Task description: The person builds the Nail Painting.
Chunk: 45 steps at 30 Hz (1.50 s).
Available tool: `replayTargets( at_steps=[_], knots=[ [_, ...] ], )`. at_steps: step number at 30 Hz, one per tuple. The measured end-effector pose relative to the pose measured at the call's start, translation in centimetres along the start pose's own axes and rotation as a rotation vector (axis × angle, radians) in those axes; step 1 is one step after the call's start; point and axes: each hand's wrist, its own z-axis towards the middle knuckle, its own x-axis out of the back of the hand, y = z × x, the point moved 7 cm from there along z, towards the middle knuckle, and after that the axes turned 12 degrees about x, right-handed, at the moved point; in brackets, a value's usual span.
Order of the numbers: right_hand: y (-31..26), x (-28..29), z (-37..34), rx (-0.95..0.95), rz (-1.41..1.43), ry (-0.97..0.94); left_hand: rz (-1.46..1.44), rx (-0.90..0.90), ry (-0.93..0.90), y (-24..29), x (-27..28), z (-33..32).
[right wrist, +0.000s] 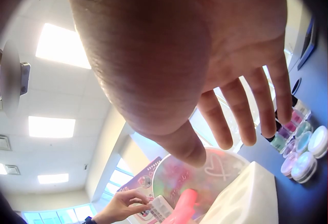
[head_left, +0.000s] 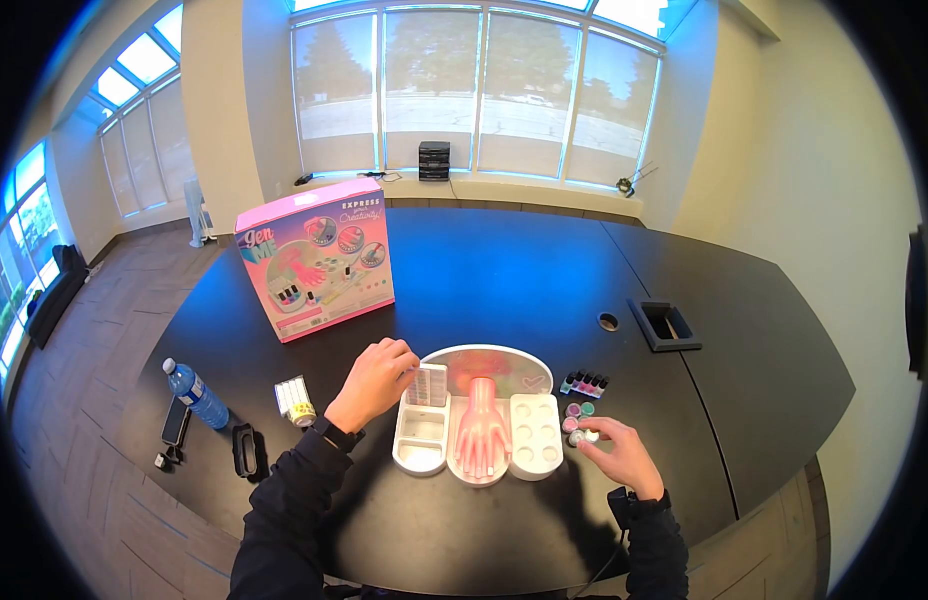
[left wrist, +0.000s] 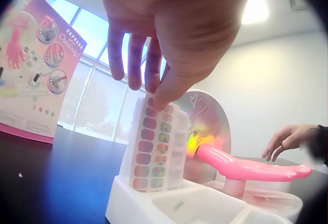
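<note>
My left hand (head_left: 374, 380) pinches the top edge of the nail sticker sheets (left wrist: 154, 152) between thumb and fingers. Patterned stickers run in rows down the front sheet, which stands upright in the back slot of the white manicure stand (head_left: 422, 460). On the stand's middle part lies a pink model hand (head_left: 481, 430), palm down, before a shiny rounded backboard (head_left: 514, 372). To the right, my right hand (head_left: 629, 463) hovers by the small glitter pots (right wrist: 303, 166), its fingers apart and loosely bent, holding nothing. Behind those pots stand several nail polish bottles (head_left: 586, 383) in a row.
A pink product box (head_left: 319, 265) stands at the back left. A water bottle (head_left: 196, 395), a black phone-like object (head_left: 175, 422) and a small pack of white pieces (head_left: 295, 398) are on the left. A square black table socket (head_left: 665, 325) lies at the right.
</note>
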Motion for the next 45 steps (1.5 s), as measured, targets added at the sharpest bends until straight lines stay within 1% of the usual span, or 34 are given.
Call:
replayTargets(
  at_steps=[7, 12, 13, 15, 17, 20, 22, 27, 30, 31, 34, 35, 36, 37, 38, 40, 41, 43, 45],
  knots=[
    [0.2, 0.1, 0.0, 0.021, -0.038, -0.019, 0.000, 0.043, 0.005, 0.0, 1.0, -0.3],
    [0.0, 0.4, -0.1, 0.018, -0.028, -0.013, -0.001, 0.107, -0.010, -2.0, 2.0, -1.3],
    [0.1, 0.3, -0.1, 0.019, -0.027, -0.016, 0.000, 0.111, -0.010, -2.7, 2.3, -1.5],
    [0.6, 0.5, -0.3, 0.009, -0.031, 0.028, 0.009, 0.168, -0.020, -4.5, 2.9, -2.0],
    [0.8, 0.5, -0.3, 0.007, -0.036, 0.026, 0.036, 0.216, -0.048, -6.2, 3.7, -2.7],
    [1.1, 0.6, -0.3, 0.003, -0.047, 0.025, 0.070, 0.233, -0.032, -8.6, 5.1, -4.0],
    [1.2, 0.6, -0.4, 0.001, -0.051, 0.024, 0.108, 0.312, -0.052, -10.4, 6.0, -5.0],
    [1.5, 0.6, -0.4, 0.002, -0.041, 0.036, 0.183, 0.408, -0.105, -15.7, 6.3, -8.3],
    [1.4, 0.4, -0.4, 0.007, -0.040, 0.038, 0.219, 0.556, -0.176, -18.7, 6.3, -10.1],
    [1.3, 0.4, -0.4, 0.007, -0.040, 0.037, 0.220, 0.556, -0.176, -19.4, 6.3, -10.6],
    [0.9, 0.4, -0.3, 0.010, -0.043, 0.035, 0.248, 0.644, -0.282, -23.3, 5.5, -12.7],
    [1.0, 0.4, -0.4, 0.010, -0.044, 0.040, 0.248, 0.643, -0.282, -23.9, 5.6, -12.9],
    [1.0, 0.4, -0.5, 0.009, -0.044, 0.045, 0.228, 0.704, -0.334, -24.9, 5.3, -13.5],
    [1.0, 0.5, -0.6, 0.008, -0.044, 0.045, 0.208, 0.764, -0.387, -25.2, 5.2, -13.9],
    [1.1, 0.6, -0.7, -0.005, -0.042, 0.043, 0.208, 0.763, -0.388, -25.3, 5.3, -13.9],
    [1.1, 0.7, -0.9, -0.018, -0.039, 0.043, 0.154, 0.865, -0.441, -25.8, 5.2, -14.3],
    [1.0, 0.7, -1.0, -0.015, -0.042, 0.045, 0.155, 0.862, -0.440, -26.2, 5.1, -14.4],
    [0.8, 0.9, -1.1, -0.014, -0.046, 0.050, 0.074, 0.773, -0.413, -26.8, 4.7, -14.4],
    [0.8, 1.0, -1.2, -0.028, -0.076, 0.030, 0.059, 0.776, -0.404, -27.5, 4.3, -14.5]
  ],
)
